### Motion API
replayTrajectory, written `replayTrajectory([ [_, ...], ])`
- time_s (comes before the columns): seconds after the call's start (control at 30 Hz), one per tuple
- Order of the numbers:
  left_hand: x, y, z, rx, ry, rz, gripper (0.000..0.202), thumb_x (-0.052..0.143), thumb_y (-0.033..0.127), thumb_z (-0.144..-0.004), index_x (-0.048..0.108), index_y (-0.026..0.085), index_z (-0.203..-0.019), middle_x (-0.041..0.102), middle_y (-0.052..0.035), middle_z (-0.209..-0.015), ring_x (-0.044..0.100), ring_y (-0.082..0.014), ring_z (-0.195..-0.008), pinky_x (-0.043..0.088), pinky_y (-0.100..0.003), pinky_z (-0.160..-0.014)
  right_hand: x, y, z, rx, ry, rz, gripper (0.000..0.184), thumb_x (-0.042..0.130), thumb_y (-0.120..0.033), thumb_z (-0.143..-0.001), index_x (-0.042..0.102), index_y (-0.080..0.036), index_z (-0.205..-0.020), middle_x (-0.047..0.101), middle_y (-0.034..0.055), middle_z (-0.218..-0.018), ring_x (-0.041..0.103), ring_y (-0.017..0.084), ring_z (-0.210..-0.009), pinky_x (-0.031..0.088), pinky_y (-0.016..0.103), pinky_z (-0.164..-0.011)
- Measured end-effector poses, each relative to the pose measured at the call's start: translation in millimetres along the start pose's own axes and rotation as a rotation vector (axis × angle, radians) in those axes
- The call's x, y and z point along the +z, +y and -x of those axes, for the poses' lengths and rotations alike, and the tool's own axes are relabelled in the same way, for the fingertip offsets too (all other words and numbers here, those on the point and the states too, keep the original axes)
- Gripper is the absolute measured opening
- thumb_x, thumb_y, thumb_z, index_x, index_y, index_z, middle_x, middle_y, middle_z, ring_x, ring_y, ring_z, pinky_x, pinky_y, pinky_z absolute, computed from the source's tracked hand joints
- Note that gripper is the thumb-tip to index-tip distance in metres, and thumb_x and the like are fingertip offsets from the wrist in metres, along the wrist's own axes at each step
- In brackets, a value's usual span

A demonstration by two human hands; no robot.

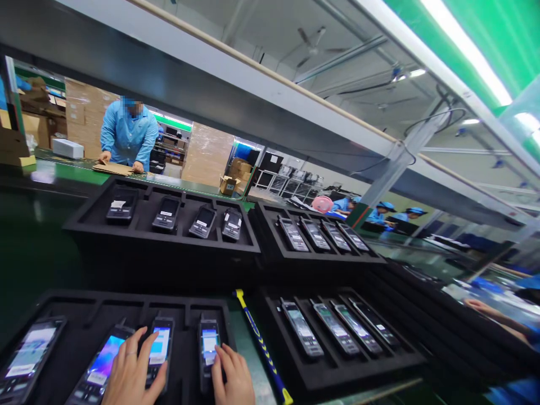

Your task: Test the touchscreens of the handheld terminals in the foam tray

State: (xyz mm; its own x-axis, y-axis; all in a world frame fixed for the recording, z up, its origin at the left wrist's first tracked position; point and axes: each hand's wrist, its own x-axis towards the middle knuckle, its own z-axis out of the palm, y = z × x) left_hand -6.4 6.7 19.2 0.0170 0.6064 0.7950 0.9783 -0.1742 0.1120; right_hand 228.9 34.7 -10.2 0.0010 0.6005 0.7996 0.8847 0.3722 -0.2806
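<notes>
A black foam tray (126,306) at the bottom left holds several handsets with lit screens. My left hand (133,371) lies over the third handset (159,346), fingers spread, fingertips touching its screen edge. My right hand (232,377) rests by the fourth handset (208,346), its fingers stretched out onto the keypad area below the lit screen. Neither hand grips anything.
Three more black foam trays (169,239) (320,253) (350,365) hold several handsets each. A blue and yellow stick (259,343) lies between the near trays. A person in a blue coat (129,135) leans on cardboard at the far bench; other workers sit at the right.
</notes>
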Motion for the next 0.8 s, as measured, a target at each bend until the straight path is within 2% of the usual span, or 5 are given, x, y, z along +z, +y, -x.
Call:
replayTrajectory([
  [0.2,-2.7,8.0,-4.5,-0.076,-0.031,0.045,0.043,0.046,0.045,-0.081,0.072,0.018,-0.102,0.071,-0.0178,-0.104,0.070,-0.0301,-0.089,0.062,-0.042,-0.070,-0.9,2.8,-2.2,-0.003,-0.018,0.019,0.039,0.036,-0.038,-0.098,0.072,-0.023,-0.097,0.065,0.0062,-0.099,0.059,0.019,-0.093,0.047,0.033,-0.084],
  [0.43,-3.5,19.7,-10.5,-0.265,-0.472,0.123,0.054,0.049,0.055,-0.080,0.058,0.029,-0.127,0.056,-0.0146,-0.135,0.053,-0.0332,-0.124,0.048,-0.050,-0.098,-3.7,-1.2,-5.0,0.066,-0.031,-0.061,0.040,0.034,-0.035,-0.099,0.071,-0.020,-0.102,0.066,0.0045,-0.100,0.059,0.019,-0.094,0.045,0.033,-0.087],
  [0.6,-18.4,24.3,-24.7,-0.345,-0.660,0.169,0.056,0.047,0.058,-0.081,0.055,0.030,-0.129,0.047,-0.0155,-0.144,0.041,-0.0359,-0.134,0.039,-0.053,-0.107,-6.4,-6.4,-7.0,0.115,-0.032,-0.135,0.039,0.035,-0.035,-0.099,0.070,-0.018,-0.103,0.065,0.0043,-0.101,0.058,0.019,-0.096,0.042,0.034,-0.088],
  [0.7,-17.4,22.2,-22.4,-0.358,-0.643,0.214,0.058,0.047,0.059,-0.081,0.054,0.029,-0.130,0.046,-0.0159,-0.145,0.041,-0.0363,-0.134,0.038,-0.053,-0.107,-7.5,-6.8,-7.3,0.129,-0.039,-0.158,0.039,0.036,-0.036,-0.099,0.069,-0.017,-0.105,0.065,0.0034,-0.102,0.058,0.018,-0.096,0.041,0.033,-0.089],
  [0.8,-7.1,18.0,-11.9,-0.350,-0.482,0.230,0.064,0.047,0.062,-0.079,0.054,0.025,-0.131,0.050,-0.0177,-0.140,0.047,-0.0367,-0.128,0.043,-0.054,-0.104,-6.9,-5.2,-6.6,0.135,-0.045,-0.185,0.038,0.036,-0.036,-0.099,0.068,-0.017,-0.107,0.065,0.0030,-0.102,0.058,0.018,-0.096,0.040,0.032,-0.089],
])
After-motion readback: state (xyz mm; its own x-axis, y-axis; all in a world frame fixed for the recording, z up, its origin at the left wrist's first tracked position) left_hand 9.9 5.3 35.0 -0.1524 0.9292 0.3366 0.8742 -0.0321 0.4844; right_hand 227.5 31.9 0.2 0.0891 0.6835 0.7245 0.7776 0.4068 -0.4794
